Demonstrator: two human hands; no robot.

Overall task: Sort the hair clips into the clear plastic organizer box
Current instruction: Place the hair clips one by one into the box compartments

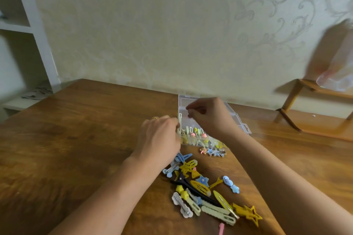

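The clear plastic organizer box point(241, 120) stands on the wooden table point(86, 139) with its lid open, and several small pastel hair clips point(194, 135) lie in its near compartments. My left hand point(159, 139) is at the box's left wall, fingers curled against its edge. My right hand point(208, 116) hovers over the box with fingertips pinched together; blur hides whether they hold anything. A pale green clip point(180, 116) stands upright at the left wall between both hands. A pile of larger hair clips point(202, 189), yellow, blue, black and green, lies in front of the box.
A few star clips point(216, 153) lie just outside the box's near edge. A small wooden rack point(298, 101) stands at the right rear. A blurred plastic bag point(336, 74) hangs over it. White shelves point(24, 28) stand at the left.
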